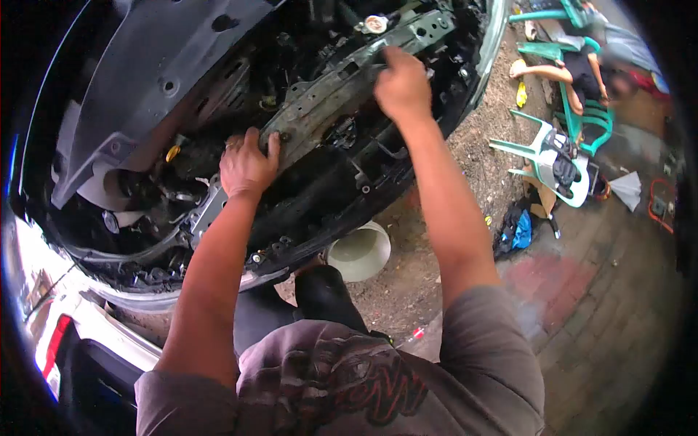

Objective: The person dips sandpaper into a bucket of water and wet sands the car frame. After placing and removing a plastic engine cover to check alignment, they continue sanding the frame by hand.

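Note:
A long grey metal crossbar (320,109), full of holes, runs across the front of a car's engine bay. My left hand (248,166) rests on its nearer left part, fingers apart and reaching over the far edge, thumb to the right. Farther up the bar is my right hand (404,86), closed in a fist at the bar's upper surface. Something dark shows beside its fingers, but what it grips is hidden. A round whitish cap (376,25) sits just beyond the right hand. A yellow loop (173,153) lies deeper in the bay, left of my left hand.
The raised hood (167,58) is at upper left. A white bucket (359,252) stands on the dirt below the bumper edge. To the right are a white chair (574,182) with things on it, green chairs (598,120) and a seated person (582,76). A white car (109,327) is at lower left.

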Available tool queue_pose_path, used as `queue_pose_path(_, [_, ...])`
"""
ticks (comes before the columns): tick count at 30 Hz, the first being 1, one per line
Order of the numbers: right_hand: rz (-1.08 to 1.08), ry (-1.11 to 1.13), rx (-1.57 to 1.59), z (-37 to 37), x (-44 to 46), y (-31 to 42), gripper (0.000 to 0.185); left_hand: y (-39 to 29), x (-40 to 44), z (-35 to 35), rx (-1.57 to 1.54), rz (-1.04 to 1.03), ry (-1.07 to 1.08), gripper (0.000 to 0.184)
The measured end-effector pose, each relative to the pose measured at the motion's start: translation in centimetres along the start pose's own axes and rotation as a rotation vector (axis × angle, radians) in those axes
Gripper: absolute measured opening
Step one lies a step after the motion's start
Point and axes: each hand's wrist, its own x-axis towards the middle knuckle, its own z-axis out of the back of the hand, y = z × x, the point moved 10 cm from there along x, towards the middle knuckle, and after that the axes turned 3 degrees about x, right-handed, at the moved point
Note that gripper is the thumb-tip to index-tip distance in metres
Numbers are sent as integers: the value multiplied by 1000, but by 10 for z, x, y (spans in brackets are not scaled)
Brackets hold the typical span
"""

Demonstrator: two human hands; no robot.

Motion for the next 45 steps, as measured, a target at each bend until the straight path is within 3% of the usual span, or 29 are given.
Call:
queue_pose_path(2, [26, 42, 353, 8, 13, -5, 62, 6, 3, 2, 0, 20, -18, 47])
queue_pose_path(3, [28, 51, 354, -4, 1, -1, 62, 3, 1, 5, -3, -6, -39, 47])
queue_pose_path(5, [201, 68, -214, -31, -31, 43, 65, -2, 2, 8, -15, -34, -69, 47])
queue_pose_path(6, [238, 41, -292, -39, -38, 52, 73, -2, 2, 7, -23, -29, -61, 46])
queue_pose_path(11, [222, -37, -67, -18, -15, 32, 85, 2, 2, 5, -18, -2, 8, 47])
queue_pose_path(17, [505, 4, -277, -17, 0, 41, 72, 2, 1, 2, -39, -65, -46, 48])
queue_pose_path(21, [605, 186, -383, -50, -2, 59, 64, 5, 4, -5, -44, -54, -29, 49])
queue_pose_path(25, [640, 253, -272, -44, 16, 51, 55, 4, 1, 4, -23, -36, -50, 49])
queue_pose_path(27, [662, 204, -204, -41, 14, 46, 52, 7, 0, -3, -38, -55, -69, 49])
queue_pose_path(29, [596, 2, -113, -21, 29, 32, 49, 8, 4, 1, -51, -70, -107, 48])
queue_pose_path(34, [573, -54, -138, -15, 32, 37, 46, 6, 3, 1, -69, -53, -57, 46])
queue_pose_path(36, [695, 97, -172, -28, 26, 46, 47, 6, 4, 4, -71, -57, -85, 46])
queue_pose_path(39, [500, 36, -249, -32, 36, 28, 46, 8, 2, 2, -63, -62, -101, 47])
queue_pose_path(42, [608, 41, -254, -51, 2, 66, 46, 4, 0, -5, -70, -64, -57, 48])
queue_pose_path(45, [508, -24, -366, -40, 21, 42, 46, 7, 4, -1, -66, -45, -34, 49])
